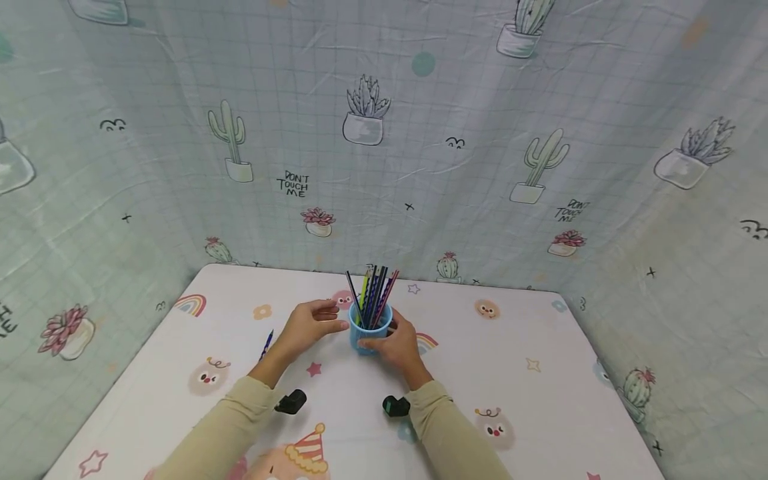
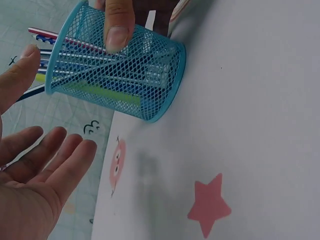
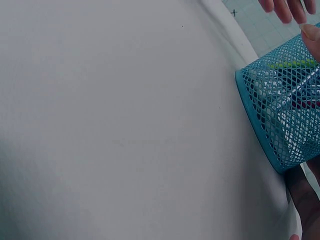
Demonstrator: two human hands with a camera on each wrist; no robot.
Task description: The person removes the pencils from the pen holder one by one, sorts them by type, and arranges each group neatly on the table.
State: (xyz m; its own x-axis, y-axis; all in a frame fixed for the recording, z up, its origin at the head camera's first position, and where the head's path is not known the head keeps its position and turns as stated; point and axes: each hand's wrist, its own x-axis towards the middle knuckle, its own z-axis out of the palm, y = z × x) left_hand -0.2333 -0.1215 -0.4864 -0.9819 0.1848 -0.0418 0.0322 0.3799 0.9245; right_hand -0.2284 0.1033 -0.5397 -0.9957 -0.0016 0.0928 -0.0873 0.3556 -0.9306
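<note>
Cup (image 2: 125, 75) light blue; mesh-walled

Cup (image 1: 358, 339) of pencils (image 1: 375, 293) between two hands.
The cup stands on the table (image 1: 480, 360), with the right hand (image 1: 399, 343) at its right side, thumb across the front, and the left hand (image 1: 311, 327) just beside it on the left. Farther left (right next to the left forearm) a single pencil (image 1: 268, 341) lies on the table. A cloth (image 1: 408, 173) hangs behind the table and along both sides.

White patterned table (image 1: 468, 373), blue mesh cup (image 1: 364, 336), blue pencil (image 1: 267, 342)
</note>
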